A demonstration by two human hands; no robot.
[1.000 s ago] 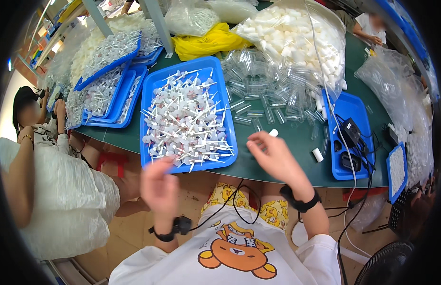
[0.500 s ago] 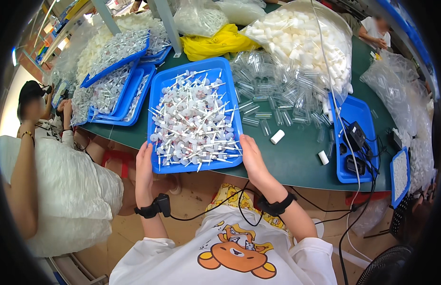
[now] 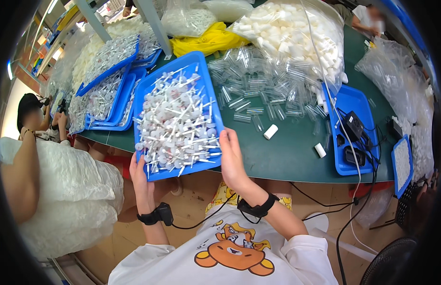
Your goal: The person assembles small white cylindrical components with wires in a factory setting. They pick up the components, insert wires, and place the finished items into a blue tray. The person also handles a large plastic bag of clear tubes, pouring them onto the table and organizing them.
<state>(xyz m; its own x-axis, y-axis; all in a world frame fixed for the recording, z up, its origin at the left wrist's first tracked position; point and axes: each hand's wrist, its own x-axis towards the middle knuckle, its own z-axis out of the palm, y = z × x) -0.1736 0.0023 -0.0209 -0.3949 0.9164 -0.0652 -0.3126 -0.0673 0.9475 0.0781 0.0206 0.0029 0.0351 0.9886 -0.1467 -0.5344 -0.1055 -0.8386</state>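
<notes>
Both my hands hold a blue plastic tray (image 3: 210,95) by its near corners, tilted at the front edge of the table. Heaped in it are many small white parts (image 3: 175,123), thin stems with round translucent discs. My left hand (image 3: 139,171) grips the near left corner, fingers mostly under the rim. My right hand (image 3: 233,156) grips the near right corner with its thumb along the side. To the right of the tray, clear plastic tubes (image 3: 256,88) lie in a loose pile on the green table (image 3: 277,161).
More blue trays (image 3: 111,124) of the same parts are stacked at the left, beside a seated person (image 3: 63,190). Behind stand a yellow bag (image 3: 201,42) and a large bag of white cylinders (image 3: 296,38). A blue tray (image 3: 346,97) with black adapters and cables sits at the right.
The held tray has moved left, toward the stacked trays, and turned slightly. Both hands have gone with it and keep their grip.
</notes>
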